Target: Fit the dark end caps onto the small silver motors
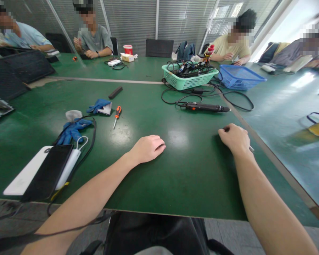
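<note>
My left hand (pixel 148 148) rests on the green table (pixel 175 187), its fingers curled together and nothing visible in them. Farther right, my right hand (pixel 234 138) is closed, knuckles up, near the table's seam. A dark bit shows by its thumb and a small pale tip (pixel 251 148) pokes out beside the wrist; the rest of what it holds is hidden. Beyond that hand lies a black electric screwdriver (pixel 207 107) with its cable. An orange-handled screwdriver (pixel 117 116) lies ahead and left of my left hand.
Blue gloves (pixel 73 131), a black phone (pixel 50 171), a white phone-like slab (pixel 28 171) and a white power bank (pixel 68 168) lie left. A dark bar (pixel 115 92) is farther off. A green basket (pixel 190 81) of cables stands beside a blue basket (pixel 239 78). Several people sit around the tables.
</note>
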### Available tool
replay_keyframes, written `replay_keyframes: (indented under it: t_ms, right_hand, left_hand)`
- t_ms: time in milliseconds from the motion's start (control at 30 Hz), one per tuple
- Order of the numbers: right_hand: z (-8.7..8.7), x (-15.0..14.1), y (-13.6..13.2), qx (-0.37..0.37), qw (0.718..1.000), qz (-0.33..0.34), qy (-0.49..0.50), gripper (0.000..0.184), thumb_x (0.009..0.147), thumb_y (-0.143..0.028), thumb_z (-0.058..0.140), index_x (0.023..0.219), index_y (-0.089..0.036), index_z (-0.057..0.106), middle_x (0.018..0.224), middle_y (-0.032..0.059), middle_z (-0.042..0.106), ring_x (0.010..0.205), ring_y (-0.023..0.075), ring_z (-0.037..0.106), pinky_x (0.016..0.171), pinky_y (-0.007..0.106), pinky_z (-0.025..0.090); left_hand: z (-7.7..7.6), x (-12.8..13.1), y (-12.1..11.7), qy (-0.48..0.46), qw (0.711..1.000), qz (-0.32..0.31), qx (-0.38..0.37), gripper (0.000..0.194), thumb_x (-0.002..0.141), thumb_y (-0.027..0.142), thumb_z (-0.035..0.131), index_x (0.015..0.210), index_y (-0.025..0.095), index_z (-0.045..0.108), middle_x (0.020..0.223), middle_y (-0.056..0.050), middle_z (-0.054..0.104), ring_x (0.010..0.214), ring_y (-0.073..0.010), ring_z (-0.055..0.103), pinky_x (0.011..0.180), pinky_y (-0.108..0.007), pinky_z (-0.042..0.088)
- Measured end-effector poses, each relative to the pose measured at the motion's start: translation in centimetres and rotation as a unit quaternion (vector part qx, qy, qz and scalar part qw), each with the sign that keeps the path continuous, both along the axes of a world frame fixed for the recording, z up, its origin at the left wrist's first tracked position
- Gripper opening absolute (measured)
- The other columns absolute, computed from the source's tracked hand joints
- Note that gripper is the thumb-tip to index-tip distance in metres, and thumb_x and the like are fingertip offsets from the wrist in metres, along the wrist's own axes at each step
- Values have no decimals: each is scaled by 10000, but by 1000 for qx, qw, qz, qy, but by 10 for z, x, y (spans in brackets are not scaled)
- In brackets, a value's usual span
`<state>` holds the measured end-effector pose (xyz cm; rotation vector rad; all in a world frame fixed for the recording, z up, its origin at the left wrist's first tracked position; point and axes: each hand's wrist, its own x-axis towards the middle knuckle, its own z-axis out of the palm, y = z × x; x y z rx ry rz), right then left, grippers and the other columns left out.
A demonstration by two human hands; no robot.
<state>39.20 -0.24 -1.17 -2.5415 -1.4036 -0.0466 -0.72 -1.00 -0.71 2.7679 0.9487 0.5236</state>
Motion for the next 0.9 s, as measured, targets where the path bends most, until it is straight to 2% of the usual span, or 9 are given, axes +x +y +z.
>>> replay_keyframes:
  t_ms: [167, 300, 367, 467, 567, 633, 733, 833, 900]
  right_hand:
    - [5, 0, -3, 11, 1000, 3, 5, 394, 840, -442, 551, 1053, -185, 761, 1048, 193, 712, 993, 377, 656, 799, 459, 516]
    - [13, -1, -7, 6, 1000, 3, 12, 497, 895, -518, 484, 1139, -167, 738, 1107, 250, 693, 1046, 405, 649, 818, 487, 502]
    - [16, 1, -11, -13, 999, -29, 13, 640, 893, -643, 461, 1233, -153, 695, 1195, 305, 647, 1118, 454, 615, 839, 545, 489]
    - [17, 8, -15, -87, 992, -89, 38, 968, 787, -871, 431, 1364, -113, 600, 1338, 388, 528, 1226, 557, 517, 853, 644, 455]
    - [10, 20, -15, -150, 983, -91, 51, 1109, 693, -939, 460, 1396, -88, 564, 1374, 416, 467, 1257, 599, 463, 855, 658, 446]
    - [3, 23, -14, -156, 985, -61, 34, 1050, 690, -896, 516, 1355, -87, 596, 1326, 407, 494, 1227, 593, 484, 853, 643, 455]
    - [-2, 12, -14, -140, 990, -15, 8, 840, 770, -746, 558, 1290, -92, 637, 1232, 372, 553, 1138, 564, 547, 812, 625, 476]
    - [-2, -18, -16, -99, 994, 45, -23, 647, 879, -587, 501, 1250, -79, 647, 1150, 337, 587, 1062, 500, 588, 776, 580, 497]
    - [0, -42, -18, -60, 990, 122, -45, 554, 926, -527, 471, 1215, -92, 657, 1094, 302, 603, 1043, 456, 591, 799, 553, 505]
  left_hand:
    - [1, 1, 0, 3, 1000, -1, 3, 310, 1046, 331, 436, 976, 183, 700, 901, -51, 673, 870, -180, 637, 791, -309, 504]
    - [1, 1, 0, 5, 1000, -1, 2, 306, 1043, 334, 442, 971, 185, 699, 906, -51, 676, 874, -183, 640, 787, -310, 506]
    - [2, 1, -1, 6, 1000, -1, 1, 301, 1042, 331, 447, 969, 186, 700, 908, -52, 677, 877, -185, 642, 788, -309, 505]
    - [2, 1, -1, 7, 1000, 0, 0, 295, 1042, 327, 450, 969, 189, 701, 911, -52, 677, 882, -184, 645, 794, -304, 504]
    - [3, 1, -1, 13, 1000, 2, -2, 293, 1040, 327, 454, 965, 188, 700, 908, -51, 675, 884, -185, 646, 798, -305, 502]
    - [3, 1, -1, 18, 1000, 4, -1, 295, 1040, 330, 454, 960, 186, 699, 904, -51, 674, 878, -186, 643, 791, -306, 501]
    - [3, 1, -1, 20, 1000, 5, 1, 292, 1040, 329, 455, 964, 186, 698, 907, -51, 673, 877, -185, 642, 785, -305, 498]
    - [3, 1, -1, 17, 1000, 5, 0, 284, 1040, 323, 459, 968, 185, 697, 914, -49, 674, 885, -186, 643, 788, -305, 498]
    - [3, 2, -1, 16, 1000, 6, 0, 286, 1041, 323, 456, 966, 186, 695, 914, -49, 673, 882, -186, 642, 783, -306, 499]
